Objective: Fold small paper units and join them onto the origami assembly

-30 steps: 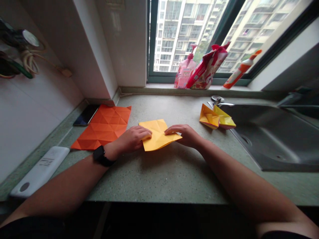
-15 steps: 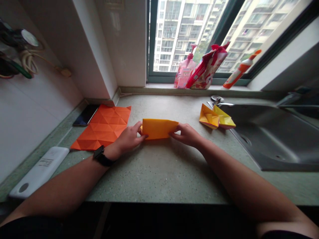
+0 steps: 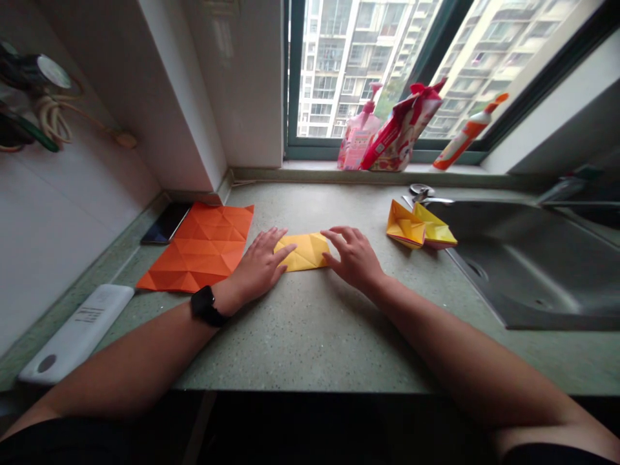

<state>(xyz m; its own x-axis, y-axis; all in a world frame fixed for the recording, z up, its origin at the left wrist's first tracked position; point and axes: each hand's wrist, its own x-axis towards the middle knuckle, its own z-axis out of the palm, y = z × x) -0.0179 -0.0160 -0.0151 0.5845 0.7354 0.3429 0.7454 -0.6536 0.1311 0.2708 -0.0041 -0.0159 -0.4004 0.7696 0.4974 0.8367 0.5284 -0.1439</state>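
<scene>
A folded yellow paper (image 3: 305, 250) lies flat on the speckled green counter (image 3: 320, 336) between my hands. My left hand (image 3: 260, 265), with a black watch on its wrist, rests on the paper's left end with the fingers stretched flat. On the paper's right end lies my right hand (image 3: 352, 257), its fingers spread and pressing down. Neither hand grips anything.
A creased orange sheet (image 3: 201, 247) lies to the left, beside a dark phone (image 3: 165, 223) and a white remote (image 3: 72, 336). Folded yellow paper pieces (image 3: 419, 227) and scissors (image 3: 422, 192) sit by the steel sink (image 3: 533, 271). Bottles and a red pouch (image 3: 402, 129) stand on the windowsill.
The yellow sheet lay partly unfolded, was lifted and folded over half a second ago, and now lies flat as a narrower strip. Both hands went from pinching its ends to pressing it flat.
</scene>
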